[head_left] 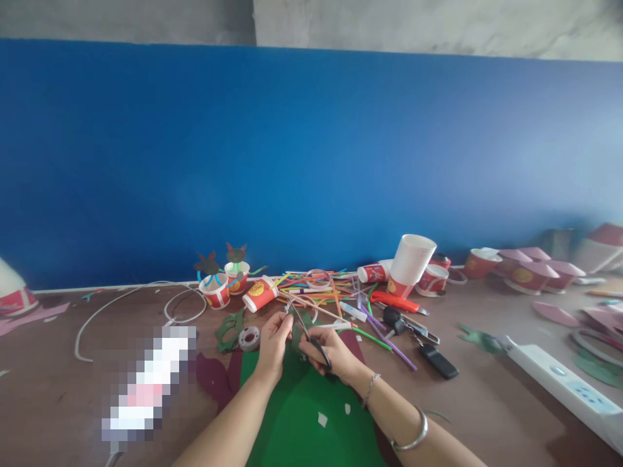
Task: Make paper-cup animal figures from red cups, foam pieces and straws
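My right hand (338, 353) grips a pair of scissors (320, 354) by its black handles, the blades pointing up and left towards my left fingertips. My left hand (273, 342) is closed in a pinch beside the blades. A small pale bit shows at its fingertips, too small to name. Both hands are above a green sheet of paper (292, 415), where a couple of white scraps (322, 420) lie. Dark green paper (302, 323) shows between the hands. Left of my left hand are a roll of tape (249, 338) and a green cut-out (228, 332).
Drinking straws (311, 285) lie heaped behind my hands. Two decorated paper cups (214, 290) stand back left, a cup stack (411, 263) back right. An orange utility knife (394, 301), keys (396, 321) and a power strip (569, 376) lie right. A blue partition (302, 162) rises behind.
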Action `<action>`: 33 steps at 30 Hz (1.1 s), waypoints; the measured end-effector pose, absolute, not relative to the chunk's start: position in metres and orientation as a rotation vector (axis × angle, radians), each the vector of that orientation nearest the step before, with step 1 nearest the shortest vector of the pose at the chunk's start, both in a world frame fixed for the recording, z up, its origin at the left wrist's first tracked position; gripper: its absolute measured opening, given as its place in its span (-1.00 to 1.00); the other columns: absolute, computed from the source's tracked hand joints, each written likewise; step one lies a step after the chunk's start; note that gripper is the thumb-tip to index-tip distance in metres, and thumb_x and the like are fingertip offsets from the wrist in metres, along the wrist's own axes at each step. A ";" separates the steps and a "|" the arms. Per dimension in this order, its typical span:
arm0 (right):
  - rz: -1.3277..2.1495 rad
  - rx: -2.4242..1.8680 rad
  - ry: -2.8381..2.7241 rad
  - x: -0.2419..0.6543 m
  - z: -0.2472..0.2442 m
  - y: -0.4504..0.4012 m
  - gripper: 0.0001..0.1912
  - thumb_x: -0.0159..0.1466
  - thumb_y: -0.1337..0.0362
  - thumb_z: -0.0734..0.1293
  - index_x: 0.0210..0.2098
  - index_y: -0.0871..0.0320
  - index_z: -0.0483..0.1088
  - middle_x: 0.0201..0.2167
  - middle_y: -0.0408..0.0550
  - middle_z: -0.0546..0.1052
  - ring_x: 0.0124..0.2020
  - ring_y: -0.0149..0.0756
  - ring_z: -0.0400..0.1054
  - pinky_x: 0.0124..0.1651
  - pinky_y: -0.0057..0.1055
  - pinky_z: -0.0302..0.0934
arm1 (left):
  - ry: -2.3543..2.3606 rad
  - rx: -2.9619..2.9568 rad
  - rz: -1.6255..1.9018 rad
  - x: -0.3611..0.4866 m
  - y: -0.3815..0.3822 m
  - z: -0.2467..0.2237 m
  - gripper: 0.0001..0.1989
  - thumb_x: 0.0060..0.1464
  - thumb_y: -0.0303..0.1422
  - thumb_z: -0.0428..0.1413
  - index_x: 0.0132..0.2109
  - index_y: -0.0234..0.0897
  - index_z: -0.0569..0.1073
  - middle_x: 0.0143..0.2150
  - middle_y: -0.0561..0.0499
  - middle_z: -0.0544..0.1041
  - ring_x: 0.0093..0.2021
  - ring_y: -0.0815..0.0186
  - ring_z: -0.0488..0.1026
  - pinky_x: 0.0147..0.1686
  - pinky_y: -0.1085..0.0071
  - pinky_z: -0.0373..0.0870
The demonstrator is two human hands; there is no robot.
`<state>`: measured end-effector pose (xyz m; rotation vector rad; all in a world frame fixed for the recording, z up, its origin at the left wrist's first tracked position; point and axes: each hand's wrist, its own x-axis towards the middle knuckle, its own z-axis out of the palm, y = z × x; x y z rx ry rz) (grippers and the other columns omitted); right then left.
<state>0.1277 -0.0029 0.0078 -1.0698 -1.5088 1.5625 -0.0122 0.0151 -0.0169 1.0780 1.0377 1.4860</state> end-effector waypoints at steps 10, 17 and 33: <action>1.584 -1.069 -1.517 0.129 0.007 -0.002 -0.76 0.06 0.16 0.37 -0.48 0.21 0.29 -0.81 -0.31 0.29 -0.83 -0.59 0.07 -0.80 -0.66 -0.11 | 1.040 1.131 1.452 -0.013 0.014 -0.015 -0.70 -0.02 -0.21 0.11 -0.56 -0.29 0.26 -0.64 0.16 0.23 -0.57 0.47 0.13 -0.52 0.52 0.04; 1.556 -1.061 -1.533 0.129 0.005 -0.002 -0.78 0.07 0.18 0.36 -0.49 0.20 0.29 -0.81 -0.34 0.25 -0.82 -0.59 0.05 -0.79 -0.65 -0.08 | 1.054 1.098 1.485 -0.012 0.016 -0.017 -0.69 -0.03 -0.19 0.13 -0.55 -0.29 0.28 -0.65 0.15 0.24 -0.57 0.47 0.15 -0.53 0.53 0.05; 1.604 -1.087 -1.507 0.129 0.007 -0.002 -0.76 0.03 0.17 0.38 -0.49 0.20 0.29 -0.80 -0.33 0.28 -0.81 -0.58 0.09 -0.79 -0.66 -0.04 | 1.000 1.058 1.464 -0.012 0.014 -0.016 -0.71 -0.07 -0.20 0.15 -0.53 -0.30 0.30 -0.64 0.16 0.25 -0.58 0.49 0.16 -0.55 0.55 0.08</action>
